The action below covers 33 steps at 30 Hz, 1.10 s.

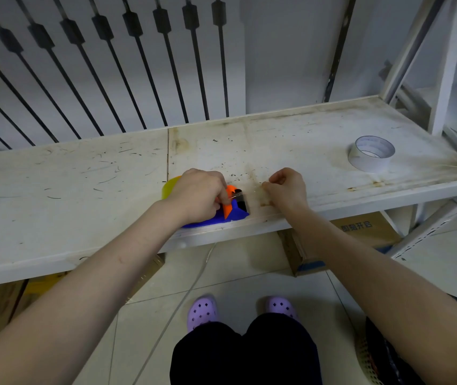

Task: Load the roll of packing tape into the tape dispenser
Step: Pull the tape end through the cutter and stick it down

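Note:
A blue tape dispenser (235,213) with an orange flap (228,207) lies near the front edge of the white shelf (82,190). A yellowish tape roll (169,187) peeks out behind my left hand (198,194), which presses down on the dispenser. My right hand (287,188) is closed just right of the dispenser's metal front and pinches a crumpled clear strip of tape (264,197). A thin strand of tape seems to run from the strip toward the dispenser. A second, clear tape roll (371,153) stands alone at the right end of the shelf.
The shelf is scuffed and stained, with upright metal posts (444,79) at its right end. Black railing bars (138,65) stand behind it. Cardboard boxes (360,232) sit under the shelf. My knees and purple shoes (203,311) are below on the tiled floor.

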Tool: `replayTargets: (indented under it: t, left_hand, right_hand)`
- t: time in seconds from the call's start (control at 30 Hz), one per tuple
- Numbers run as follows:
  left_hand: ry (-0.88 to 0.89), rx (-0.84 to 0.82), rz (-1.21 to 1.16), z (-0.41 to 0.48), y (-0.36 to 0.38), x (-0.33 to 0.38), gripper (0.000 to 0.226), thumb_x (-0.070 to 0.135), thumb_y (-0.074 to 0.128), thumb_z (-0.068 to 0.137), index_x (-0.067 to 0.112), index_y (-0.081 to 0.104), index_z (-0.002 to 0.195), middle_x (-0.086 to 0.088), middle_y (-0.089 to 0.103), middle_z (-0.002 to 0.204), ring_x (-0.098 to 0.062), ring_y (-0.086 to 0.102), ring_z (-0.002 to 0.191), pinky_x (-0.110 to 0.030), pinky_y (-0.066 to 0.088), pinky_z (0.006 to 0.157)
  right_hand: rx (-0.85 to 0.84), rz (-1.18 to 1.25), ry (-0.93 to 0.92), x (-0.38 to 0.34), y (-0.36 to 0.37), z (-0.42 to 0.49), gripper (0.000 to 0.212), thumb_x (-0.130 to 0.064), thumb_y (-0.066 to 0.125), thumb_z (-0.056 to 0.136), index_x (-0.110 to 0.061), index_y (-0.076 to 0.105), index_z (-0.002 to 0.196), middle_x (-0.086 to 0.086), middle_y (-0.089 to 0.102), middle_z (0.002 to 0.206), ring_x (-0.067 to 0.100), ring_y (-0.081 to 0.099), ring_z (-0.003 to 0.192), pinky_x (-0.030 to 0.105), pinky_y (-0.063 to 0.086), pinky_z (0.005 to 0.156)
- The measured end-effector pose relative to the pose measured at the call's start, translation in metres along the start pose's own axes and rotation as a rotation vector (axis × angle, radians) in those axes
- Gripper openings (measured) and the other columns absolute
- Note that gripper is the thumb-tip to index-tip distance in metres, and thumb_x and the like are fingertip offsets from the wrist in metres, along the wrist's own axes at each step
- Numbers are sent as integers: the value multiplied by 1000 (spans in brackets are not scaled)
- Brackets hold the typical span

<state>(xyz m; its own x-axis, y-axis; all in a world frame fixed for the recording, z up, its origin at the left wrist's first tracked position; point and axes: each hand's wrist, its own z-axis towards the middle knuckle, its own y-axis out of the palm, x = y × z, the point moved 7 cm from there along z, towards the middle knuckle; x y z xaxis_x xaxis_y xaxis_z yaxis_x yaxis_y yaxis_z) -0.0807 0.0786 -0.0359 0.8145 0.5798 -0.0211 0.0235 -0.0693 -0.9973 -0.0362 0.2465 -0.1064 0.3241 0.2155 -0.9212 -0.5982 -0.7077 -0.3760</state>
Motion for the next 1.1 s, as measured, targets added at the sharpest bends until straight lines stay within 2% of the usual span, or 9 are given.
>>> replayTargets:
  t: [0.2, 0.4, 0.5, 0.57, 0.63, 0.7, 0.83, 1.0, 1.1]
  left_hand:
    - [-37, -40, -112, 1, -1, -5, 28, 18, 62, 82, 37, 73, 101, 11, 54, 131, -13, 52, 117, -24, 27, 86]
    - [-52, -83, -92, 5, -2, 0, 17, 28, 63, 80, 29, 77, 89, 9, 65, 114, -15, 59, 105, -30, 38, 88]
    - [-85, -70, -120, 8, -6, -1, 9, 31, 66, 75, 26, 67, 82, 5, 60, 99, -21, 59, 98, -30, 36, 77]
    - [-106, -75, -86, 11, -6, 1, 34, 42, 71, 70, 24, 55, 93, 2, 53, 98, -24, 56, 95, -32, 35, 76]
    - [-118, -105, -28, 16, 0, 6, 62, 54, 72, 64, 21, 51, 112, -1, 54, 107, -26, 56, 102, -39, 37, 86]
    - [-134, -128, 15, 22, 7, 10, 74, 63, 70, 61, 19, 51, 118, -1, 56, 112, -25, 56, 108, -43, 35, 94]
    - [-130, -93, 75, 30, 13, 15, 56, 62, 69, 61, 19, 60, 96, 3, 55, 88, -23, 59, 96, -37, 31, 81]
    - [-136, -45, 48, 31, 12, 13, 58, 59, 72, 61, 22, 61, 105, 3, 63, 99, -22, 58, 98, -32, 31, 76]
    - [-122, -52, 48, 32, 14, 12, 59, 59, 72, 61, 23, 61, 106, 4, 63, 100, -22, 58, 99, -33, 32, 77]
  right_hand:
    - [-20, 38, -5, -4, -13, -5, 10, -5, 62, 81, -6, 57, 89, 1, 54, 74, 14, 55, 61, 40, 58, 70]
    - [-104, 63, 79, 16, -12, -20, 12, -8, 65, 83, -2, 59, 91, 5, 58, 75, 13, 57, 57, 17, 53, 50]
    - [-67, 165, 83, 24, -12, -27, 14, -11, 64, 85, -1, 59, 93, 6, 58, 79, 14, 57, 62, 18, 55, 53]
    - [-25, 222, 60, 25, -13, -28, 12, -12, 64, 85, -4, 57, 90, 6, 56, 78, 15, 57, 66, 18, 56, 54]
    - [7, 247, 41, 25, -13, -31, 15, -13, 66, 83, -7, 53, 86, 3, 53, 74, 15, 55, 66, 26, 58, 62]
    - [11, 266, 56, 28, -11, -34, 20, -15, 69, 81, -9, 51, 84, 1, 51, 71, 13, 55, 62, 34, 59, 70]
    - [-10, 217, 72, 28, -8, -35, 24, -12, 72, 78, -8, 50, 86, 0, 52, 70, 13, 56, 57, 43, 58, 75]
    - [-22, 100, -4, 24, -12, -36, 25, -16, 73, 78, -7, 53, 88, 1, 56, 71, 15, 60, 62, 41, 58, 75]
    - [71, 190, -100, 22, -21, -45, 22, -16, 73, 77, -14, 51, 80, 4, 57, 73, 28, 63, 71, 41, 57, 73]
